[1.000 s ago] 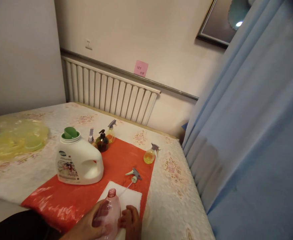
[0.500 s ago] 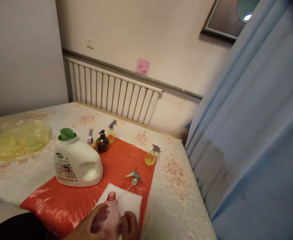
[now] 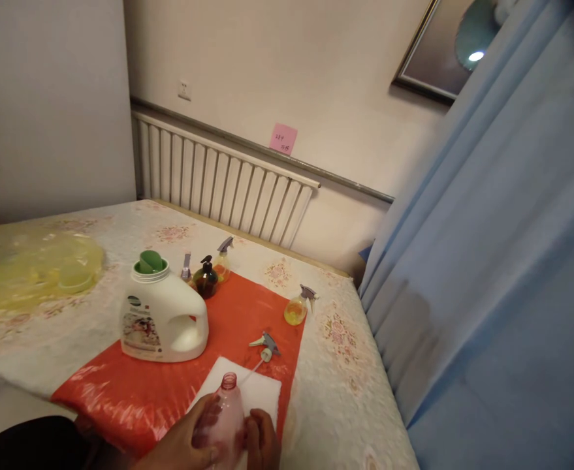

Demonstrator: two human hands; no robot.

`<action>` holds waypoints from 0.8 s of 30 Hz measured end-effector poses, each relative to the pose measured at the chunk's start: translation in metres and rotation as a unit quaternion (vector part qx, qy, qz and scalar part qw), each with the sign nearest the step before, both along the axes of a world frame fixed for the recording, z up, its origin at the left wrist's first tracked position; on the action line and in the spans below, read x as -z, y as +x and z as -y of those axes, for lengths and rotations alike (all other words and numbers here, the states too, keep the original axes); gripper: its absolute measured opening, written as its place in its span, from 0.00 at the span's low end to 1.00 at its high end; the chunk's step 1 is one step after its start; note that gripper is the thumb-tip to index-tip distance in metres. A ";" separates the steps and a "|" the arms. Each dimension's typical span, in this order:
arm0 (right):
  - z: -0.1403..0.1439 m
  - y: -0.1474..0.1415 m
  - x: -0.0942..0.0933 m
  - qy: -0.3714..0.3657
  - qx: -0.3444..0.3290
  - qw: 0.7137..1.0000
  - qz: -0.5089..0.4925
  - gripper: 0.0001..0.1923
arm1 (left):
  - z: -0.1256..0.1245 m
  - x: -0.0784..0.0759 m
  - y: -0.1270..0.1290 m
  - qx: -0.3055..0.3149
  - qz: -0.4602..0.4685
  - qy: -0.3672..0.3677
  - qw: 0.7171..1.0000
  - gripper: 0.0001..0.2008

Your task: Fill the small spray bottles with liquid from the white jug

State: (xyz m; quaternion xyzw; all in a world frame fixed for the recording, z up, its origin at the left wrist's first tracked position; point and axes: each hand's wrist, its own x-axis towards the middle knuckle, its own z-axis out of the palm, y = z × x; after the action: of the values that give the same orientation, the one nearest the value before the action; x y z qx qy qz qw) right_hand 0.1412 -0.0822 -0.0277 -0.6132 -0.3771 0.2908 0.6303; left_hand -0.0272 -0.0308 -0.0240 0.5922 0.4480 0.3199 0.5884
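A translucent pink bottle (image 3: 226, 418) with an open threaded neck stands upright at the lower middle. My left hand (image 3: 191, 434) is wrapped around its left side. Against the bottle's right side is my right hand (image 3: 263, 438), its fingers curled together; whatever they may pinch is hidden. Behind the bottle lies a grey-and-green spray head (image 3: 267, 346), its thin tube reaching over a white cloth (image 3: 262, 393). The cloth rests on a red plastic sheet (image 3: 247, 313).
A white detergent jug (image 3: 164, 320) with a green cap (image 3: 150, 262) in its mouth stands left. Behind it are a dark pump bottle (image 3: 206, 279) and small spray bottles, one with yellow liquid (image 3: 295, 312) at right. A yellow plastic bag (image 3: 32, 261) lies far left; a blue curtain (image 3: 487, 261) hangs right.
The view has shifted slightly, so most things on the bed sit a little further right. Both hands stay at the pink bottle, with no clear change in grip.
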 end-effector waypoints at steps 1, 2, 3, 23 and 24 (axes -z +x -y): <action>0.000 0.000 0.001 -0.002 -0.005 1.000 -0.009 0.21 | 0.000 -0.002 0.000 0.003 0.001 0.000 1.000 0.42; 0.000 0.000 0.001 -0.004 -0.010 1.000 -0.020 0.21 | 0.000 -0.004 0.000 0.009 0.003 -0.001 1.000 0.42; 0.000 0.000 0.002 -0.004 -0.014 0.999 -0.033 0.22 | 0.000 -0.007 0.000 0.013 0.006 -0.006 1.000 0.41; -0.002 -0.010 0.011 0.017 0.055 0.998 -0.022 0.28 | -0.040 -0.068 -0.030 0.127 0.125 -0.018 0.984 0.43; -0.003 -0.010 0.013 0.015 0.059 0.998 -0.013 0.29 | -0.045 -0.068 -0.030 0.136 0.128 -0.015 0.982 0.43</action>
State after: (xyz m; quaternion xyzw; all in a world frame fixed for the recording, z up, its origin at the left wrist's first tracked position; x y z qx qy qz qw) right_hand 0.1309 -0.0791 -0.0403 -0.6210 -0.3359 0.2557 0.6604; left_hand -0.0576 0.0144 0.0442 0.5928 0.2887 0.3033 0.6880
